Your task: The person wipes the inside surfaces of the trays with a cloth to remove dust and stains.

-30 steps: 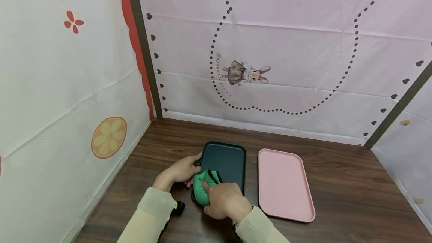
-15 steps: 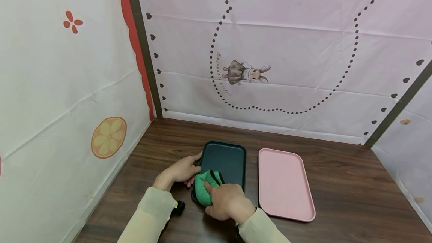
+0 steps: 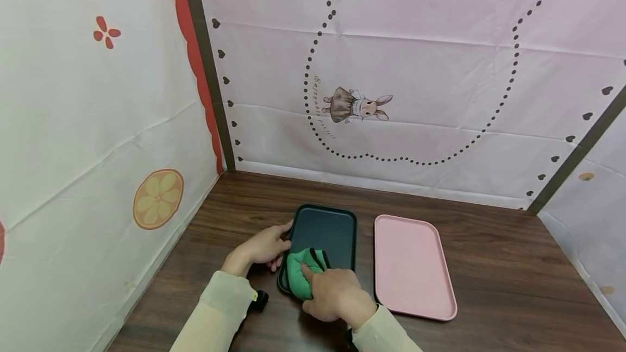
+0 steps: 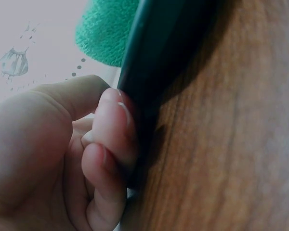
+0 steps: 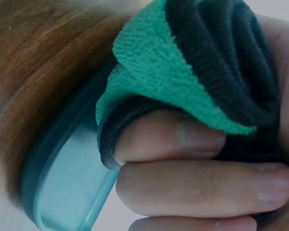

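Observation:
A dark green rectangular tray point(image 3: 326, 227) lies on the wooden table. At its left edge my left hand point(image 3: 261, 246) pinches the rim, with thumb and curled fingers meeting at the tray's side in the left wrist view. My right hand point(image 3: 335, 293) grips a bunched green cloth point(image 3: 299, 276) with dark edging. The cloth rests on the near part of the tray and covers some of its front rim. Seen from the right wrist, the fingers point(image 5: 202, 187) curl round the folded cloth point(image 5: 149, 57), beside one rounded corner of the tray point(image 5: 70, 178).
To the right of the dark tray lies a pink tray point(image 3: 413, 265), a narrow gap apart. The brown wooden table point(image 3: 499, 265) is bounded by a printed back curtain point(image 3: 420, 96) and a left side curtain point(image 3: 98, 140).
My right hand and the green cloth have slid slightly to the right across the near end of the dark tray. The left hand and both trays have stayed in place.

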The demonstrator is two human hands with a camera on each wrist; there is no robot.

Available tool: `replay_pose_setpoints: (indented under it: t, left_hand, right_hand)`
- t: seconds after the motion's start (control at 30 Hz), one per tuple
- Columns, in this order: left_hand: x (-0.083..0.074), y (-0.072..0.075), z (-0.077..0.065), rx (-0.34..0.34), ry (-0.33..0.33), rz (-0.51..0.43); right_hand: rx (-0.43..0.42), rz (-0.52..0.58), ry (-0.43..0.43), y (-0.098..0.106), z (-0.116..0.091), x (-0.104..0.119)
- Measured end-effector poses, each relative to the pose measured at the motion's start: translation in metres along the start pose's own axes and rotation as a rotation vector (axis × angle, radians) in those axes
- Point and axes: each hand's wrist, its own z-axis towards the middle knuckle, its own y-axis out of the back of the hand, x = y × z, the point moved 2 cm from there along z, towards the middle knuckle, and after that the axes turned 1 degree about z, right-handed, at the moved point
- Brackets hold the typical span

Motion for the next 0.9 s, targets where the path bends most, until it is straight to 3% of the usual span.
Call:
replay_pose_setpoints:
  t: [0.9]
  left_hand:
    - [0.003,-0.001,0.003,-0.019,0.023,-0.016]
  right_hand:
    - [-0.029,0.031,-0.016,-0.005,-0.011,-0.016]
